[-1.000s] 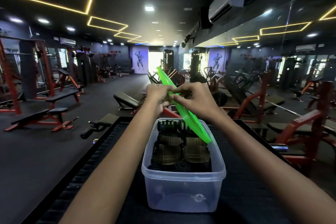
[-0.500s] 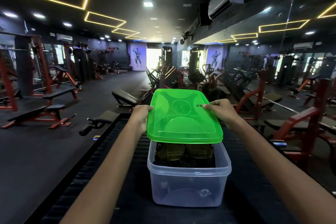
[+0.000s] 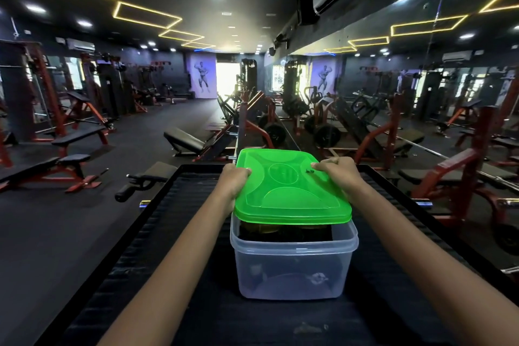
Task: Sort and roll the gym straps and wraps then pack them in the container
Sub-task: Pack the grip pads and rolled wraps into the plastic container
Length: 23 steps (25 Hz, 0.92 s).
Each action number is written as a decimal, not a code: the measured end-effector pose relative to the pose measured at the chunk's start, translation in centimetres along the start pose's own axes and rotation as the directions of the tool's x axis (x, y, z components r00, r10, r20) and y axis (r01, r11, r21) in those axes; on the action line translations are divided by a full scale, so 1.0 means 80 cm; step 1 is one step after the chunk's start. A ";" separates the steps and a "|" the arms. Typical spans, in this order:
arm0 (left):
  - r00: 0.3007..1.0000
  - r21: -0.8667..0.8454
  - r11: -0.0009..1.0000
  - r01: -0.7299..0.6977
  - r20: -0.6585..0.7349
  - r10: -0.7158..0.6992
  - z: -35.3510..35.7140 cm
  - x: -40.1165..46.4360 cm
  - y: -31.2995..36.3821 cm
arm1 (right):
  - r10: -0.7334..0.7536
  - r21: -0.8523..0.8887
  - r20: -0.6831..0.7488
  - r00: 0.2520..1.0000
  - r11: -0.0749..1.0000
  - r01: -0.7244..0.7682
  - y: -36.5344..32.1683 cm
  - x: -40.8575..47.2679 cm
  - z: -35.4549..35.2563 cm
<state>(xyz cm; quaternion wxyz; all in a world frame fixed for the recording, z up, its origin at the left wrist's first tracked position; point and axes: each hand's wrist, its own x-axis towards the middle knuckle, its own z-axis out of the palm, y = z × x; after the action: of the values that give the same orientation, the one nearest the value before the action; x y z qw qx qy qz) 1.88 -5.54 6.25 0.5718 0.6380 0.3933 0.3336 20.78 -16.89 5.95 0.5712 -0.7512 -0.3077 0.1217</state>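
Note:
A clear plastic container (image 3: 293, 270) stands on a black ribbed mat in front of me. Rolled dark straps and wraps (image 3: 283, 232) lie inside, mostly hidden under the lid. A translucent green lid (image 3: 286, 191) hovers flat just above the container's rim, its near edge a little over the opening. My left hand (image 3: 234, 180) grips the lid's far left side. My right hand (image 3: 334, 173) grips its far right side.
The black mat surface (image 3: 157, 247) has a raised dark border. A black handle bar (image 3: 134, 184) juts out at the left. Red and black benches (image 3: 70, 166) and weight machines (image 3: 463, 171) stand around on the dark gym floor.
The lid went from standing on edge between both hands to lying flat over the container. It has since come lower and closer to the rim.

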 end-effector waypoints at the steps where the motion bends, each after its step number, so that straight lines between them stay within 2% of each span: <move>1: 1.000 0.017 1.000 0.004 0.004 -0.004 0.000 -0.001 -0.004 | 0.012 0.020 0.002 1.000 1.000 -0.012 0.002 -0.003 0.000; 5: 0.999 0.073 0.997 -0.018 0.046 0.015 -0.001 -0.015 -0.015 | -0.002 0.045 -0.008 1.000 0.999 0.003 0.003 -0.019 -0.006; 11: 0.996 0.021 1.000 0.008 0.090 -0.010 -0.007 -0.032 -0.028 | -0.010 0.014 -0.004 1.000 1.000 0.010 0.010 -0.038 -0.011; 17: 0.993 0.027 0.999 -0.042 0.113 0.039 -0.006 -0.042 -0.032 | -0.037 -0.057 -0.045 0.998 0.998 0.034 0.020 -0.048 -0.009; 23: 0.988 0.259 0.959 -0.115 0.132 0.083 -0.001 -0.011 -0.042 | -0.045 -0.211 -0.024 0.999 0.977 0.039 0.020 -0.032 -0.005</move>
<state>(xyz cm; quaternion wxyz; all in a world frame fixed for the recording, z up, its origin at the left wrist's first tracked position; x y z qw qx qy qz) 0.98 -6.11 2.91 0.4862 0.7467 0.3671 0.2670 19.50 -19.03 4.19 0.4951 -0.8025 -0.3265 0.0657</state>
